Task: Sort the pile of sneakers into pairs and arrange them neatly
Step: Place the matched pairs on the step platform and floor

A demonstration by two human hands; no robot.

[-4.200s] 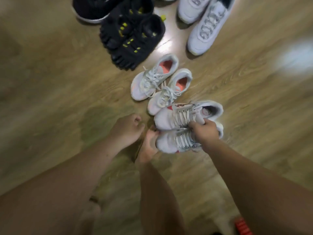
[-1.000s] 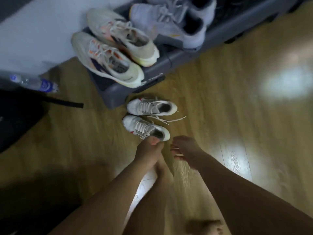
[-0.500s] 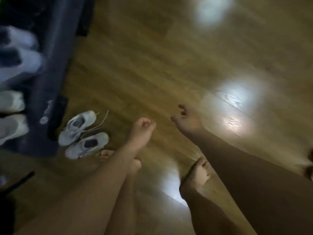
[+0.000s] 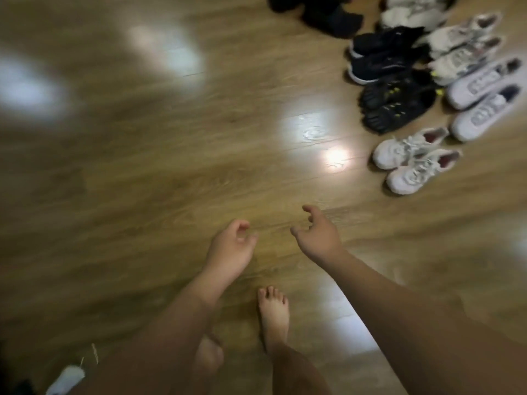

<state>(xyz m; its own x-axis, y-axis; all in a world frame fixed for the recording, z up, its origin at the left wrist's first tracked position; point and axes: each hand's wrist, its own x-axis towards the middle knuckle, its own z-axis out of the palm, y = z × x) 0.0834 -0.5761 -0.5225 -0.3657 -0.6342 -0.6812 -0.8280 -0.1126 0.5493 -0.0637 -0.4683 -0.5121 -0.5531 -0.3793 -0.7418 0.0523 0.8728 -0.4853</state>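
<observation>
The left hand (image 4: 232, 246) and right hand (image 4: 316, 238) were held empty over the glossy wooden floor (image 4: 142, 166), the left's fingers loosely curled and the right's half spread. The sneakers (image 4: 410, 159) were set in pairs at the upper right, well apart from both hands. One white shoe (image 4: 67, 379) lay at the lower left. They were judged light, with soft mesh uppers and stiffer rubber soles, and best gripped at the heel collar.

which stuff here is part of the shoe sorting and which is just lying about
Part of the job:
white lace-up pair
black toe shoes
black sneakers
long white pair
white sneaker, bottom-left edge
left hand and right hand, both empty

Just there:
wooden floor
bare foot
</observation>
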